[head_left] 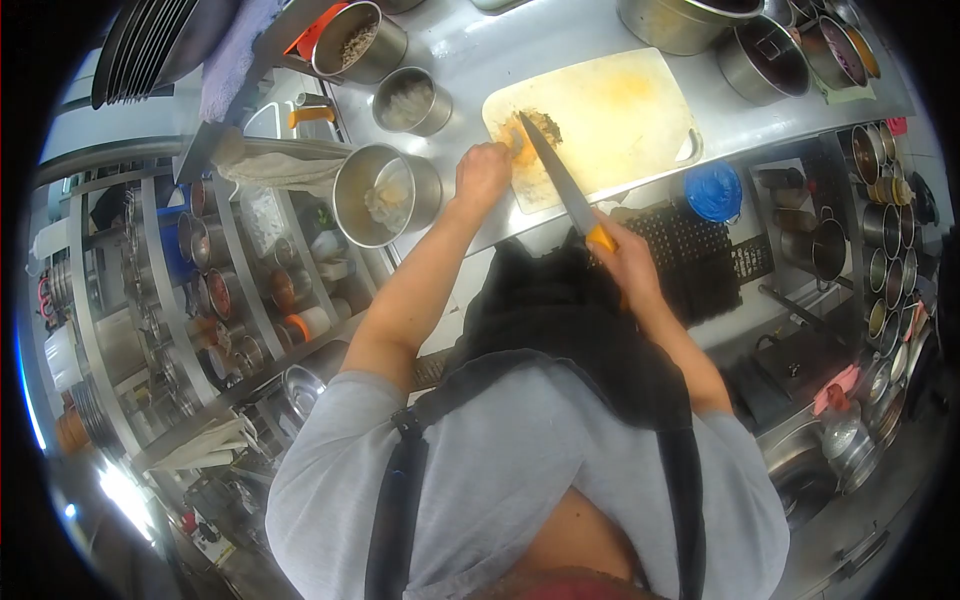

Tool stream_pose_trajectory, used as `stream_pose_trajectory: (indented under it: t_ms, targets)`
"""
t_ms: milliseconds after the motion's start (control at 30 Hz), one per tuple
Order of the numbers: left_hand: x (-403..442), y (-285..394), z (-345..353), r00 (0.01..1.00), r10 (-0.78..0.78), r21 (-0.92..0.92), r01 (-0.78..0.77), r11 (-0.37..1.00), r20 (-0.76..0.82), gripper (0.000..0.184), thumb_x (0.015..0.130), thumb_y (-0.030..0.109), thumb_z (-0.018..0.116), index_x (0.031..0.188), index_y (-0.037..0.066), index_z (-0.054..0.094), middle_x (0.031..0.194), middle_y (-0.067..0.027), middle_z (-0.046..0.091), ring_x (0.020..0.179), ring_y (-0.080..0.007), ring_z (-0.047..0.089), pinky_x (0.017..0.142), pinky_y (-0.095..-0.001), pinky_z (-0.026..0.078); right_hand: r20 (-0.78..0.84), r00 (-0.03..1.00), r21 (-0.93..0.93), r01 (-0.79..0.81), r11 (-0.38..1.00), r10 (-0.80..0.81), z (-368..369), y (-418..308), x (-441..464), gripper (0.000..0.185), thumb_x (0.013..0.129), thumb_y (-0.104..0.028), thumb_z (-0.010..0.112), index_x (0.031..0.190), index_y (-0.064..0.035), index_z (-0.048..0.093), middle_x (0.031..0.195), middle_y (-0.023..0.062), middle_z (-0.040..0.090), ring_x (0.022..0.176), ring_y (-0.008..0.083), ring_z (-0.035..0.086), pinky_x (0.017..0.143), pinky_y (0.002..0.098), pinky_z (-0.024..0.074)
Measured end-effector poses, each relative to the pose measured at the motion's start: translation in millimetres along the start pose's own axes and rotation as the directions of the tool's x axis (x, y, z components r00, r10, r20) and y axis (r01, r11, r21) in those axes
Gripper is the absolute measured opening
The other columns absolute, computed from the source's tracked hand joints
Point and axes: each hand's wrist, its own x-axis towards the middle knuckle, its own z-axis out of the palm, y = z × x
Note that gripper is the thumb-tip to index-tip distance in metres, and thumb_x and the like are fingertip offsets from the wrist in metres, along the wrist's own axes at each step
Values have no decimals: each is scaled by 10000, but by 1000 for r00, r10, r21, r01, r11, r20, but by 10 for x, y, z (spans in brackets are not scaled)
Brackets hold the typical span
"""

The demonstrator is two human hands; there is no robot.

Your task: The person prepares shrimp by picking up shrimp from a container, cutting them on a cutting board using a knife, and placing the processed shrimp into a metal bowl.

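The right hand (627, 262) is wrapped around the handle of an orange-handled kitchen knife (562, 182), whose blade points forward and leftward. The left hand (484, 175) has its fingers curled beside orange food (516, 140); I cannot tell whether they grip it. The food lies at the left end of the cutting board (630, 125), near the knife tip, by dark chopped bits (546, 128). Should the blade slip leftward, it could nick those fingers; a damp board might cause that.

The board's near side lies close to the counter's front edge, just ahead of the right hand, so scraps could fall there. Close left of the left hand, a steel pot (347, 200) limits elbow room. Bare board gives open room ahead of the right hand, up to steel pots (765, 60) farther forward and right.
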Motion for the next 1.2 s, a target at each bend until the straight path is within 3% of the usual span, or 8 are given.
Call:
stream_pose_trajectory:
  t_ms: [133,267,433,667,1033,1100,1133,1200]
  targets:
    - [30,-23,-109,998,-56,-36,57,998,27,187,880,165,574,913,17,683,888,-256,688,850,-448,659,778,-528,520,14,1000,-16,-12,1000,12,-11,23,20,537,856,-134,725,1375,-169,590,1068,232,686,973,397,663,853,422,521]
    - [31,-57,-157,998,-47,-122,43,992,-34,185,886,163,573,908,16,683,887,-248,689,841,-451,657,775,-535,517,19,1000,-30,-22,999,23,-49,-7,25,553,860,-125,746,1386,-131,576,1095,244,687,968,352,691,847,372,519]
    - [21,9,-142,994,93,-96,-98,990,-57,156,885,152,577,905,30,672,935,-183,678,922,-391,632,797,-498,530,46,999,-9,-21,1000,22,-47,5,70,566,856,-136,754,1391,-137,572,1131,248,679,1012,346,696,863,379,522]
    - [-14,88,-9,989,122,-114,-131,985,-79,152,905,156,569,899,38,663,933,-177,658,952,-381,609,810,-495,523,28,1000,-70,-4,998,6,-82,-12,75,561,855,-112,756,1386,-132,578,1125,227,696,955,295,705,846,354,522]
    - [-781,-58,-733,993,-53,-418,3,908,-109,146,932,148,608,899,6,603,852,-200,663,812,-414,634,720,-454,501,71,997,-54,-32,998,36,-118,30,115,562,851,-117,767,1382,-117,583,1105,230,702,916,259,707,838,343,523]
    - [-1239,-218,-966,991,-129,-418,133,899,37,198,934,201,640,920,4,631,840,-181,678,769,-361,648,713,-419,506,52,999,-117,21,993,-15,-115,117,134,560,852,-127,768,1380,-105,581,1124,232,699,976,260,715,861,345,524]
    - [-1499,-374,-1064,967,-159,-383,226,896,197,199,933,207,655,957,10,655,829,-140,683,736,-278,634,679,-376,489,55,998,-119,25,993,-19,-121,98,140,560,852,-127,768,1380,-105,581,1124,232,699,976,260,715,861,345,524]
    - [-2174,-983,-982,825,-244,-363,464,808,510,205,932,221,670,970,21,694,817,-47,693,722,-143,619,634,-320,465,68,997,-107,-22,994,30,-157,52,142,561,852,-126,764,1380,-96,577,1147,247,687,1036,288,710,882,350,522]
